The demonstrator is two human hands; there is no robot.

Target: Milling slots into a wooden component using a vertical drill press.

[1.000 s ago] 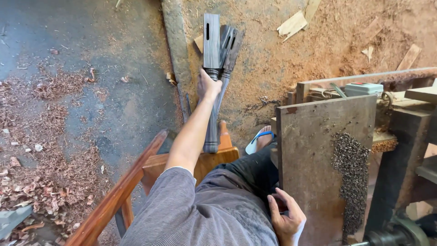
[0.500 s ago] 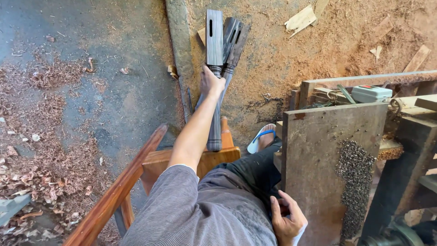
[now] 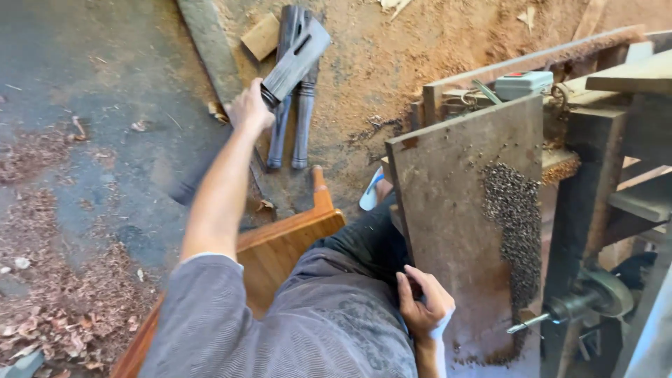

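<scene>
My left hand (image 3: 250, 108) is stretched out over the floor and grips a dark turned wooden leg (image 3: 297, 54) near its square, slotted end. The leg hangs tilted in the air, and its blurred far end points down to the left. Two more dark legs (image 3: 305, 119) lie side by side on the sawdust just beyond my hand. My right hand (image 3: 423, 302) rests on my lap with curled fingers and nothing in it, beside the lower edge of an upright board (image 3: 448, 189).
I sit on a brown wooden chair (image 3: 294, 236). The board carries a patch of dark shavings. To the right stands a wooden machine with a spindle and bit (image 3: 526, 325). A wood block (image 3: 260, 36), a long plank (image 3: 207, 52) and shavings (image 3: 56, 315) lie on the floor.
My left hand has lifted the dark leg off the pile and swung it from lying straight to a tilt. The view has shifted to the left. My right hand stays on my lap.
</scene>
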